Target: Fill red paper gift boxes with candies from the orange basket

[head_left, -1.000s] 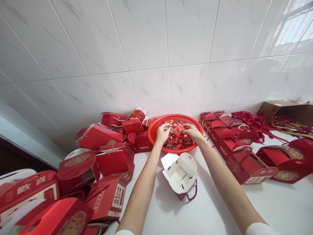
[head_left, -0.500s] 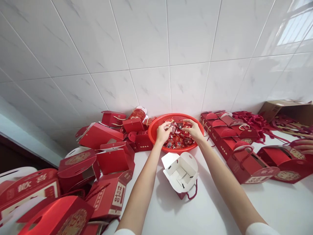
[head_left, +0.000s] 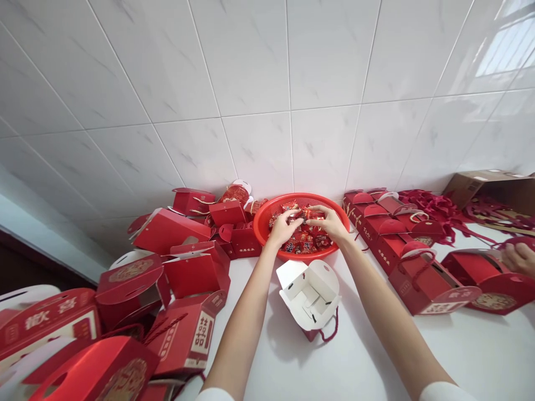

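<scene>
A red plastic basket (head_left: pixel 261 236) by the wall holds many small wrapped candies (head_left: pixel 301 243), mostly red. Both hands reach into it, fingertips close together over the pile. My left hand (head_left: pixel 285 228) has its fingers curled around candy, largely hidden beneath them. Opposite it, my right hand (head_left: pixel 329 224) pinches at red-wrapped candies with thumb and fingers bent inward. On the near side of the basket, between my forearms, stands an open gift box (head_left: pixel 311 298) with a white inside, its flaps spread and a dark red cord handle at its right.
Red gift boxes (head_left: pixel 184 328) crowd the left side. A row of closed red boxes (head_left: pixel 382 239) runs along the right, with red ribbons (head_left: pixel 430 209) and a cardboard carton (head_left: pixel 480 181) behind. Another person's hand (head_left: pixel 520 259) is at a red box (head_left: pixel 487 284) on the far right.
My hands have drawn closer together over the candies; the left one has lowered the candy it held up. At the far right, the other person's hand has moved lower, beside the box.
</scene>
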